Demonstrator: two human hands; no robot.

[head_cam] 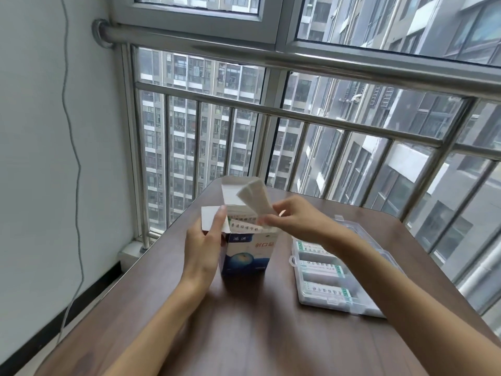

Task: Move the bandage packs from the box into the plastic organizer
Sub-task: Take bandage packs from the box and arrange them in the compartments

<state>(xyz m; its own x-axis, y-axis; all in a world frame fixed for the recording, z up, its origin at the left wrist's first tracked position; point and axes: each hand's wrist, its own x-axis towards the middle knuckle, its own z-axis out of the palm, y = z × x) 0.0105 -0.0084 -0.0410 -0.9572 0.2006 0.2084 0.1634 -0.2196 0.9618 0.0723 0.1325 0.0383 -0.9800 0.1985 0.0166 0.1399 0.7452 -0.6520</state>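
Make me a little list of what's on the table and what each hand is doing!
table: brown wood, by a railed window
box: upright, flaps open, more packs inside
left hand: steadying the box by its side and flap
right hand: pinching a white bandage pack above the box
plastic organizer: clear, lid open, right of the box, packs already in its compartments

Dark wood-grain bench (244,321), smooth; glossy printed cardboard box (248,256); clear plastic organizer (339,299); matt white paper packs (254,199).
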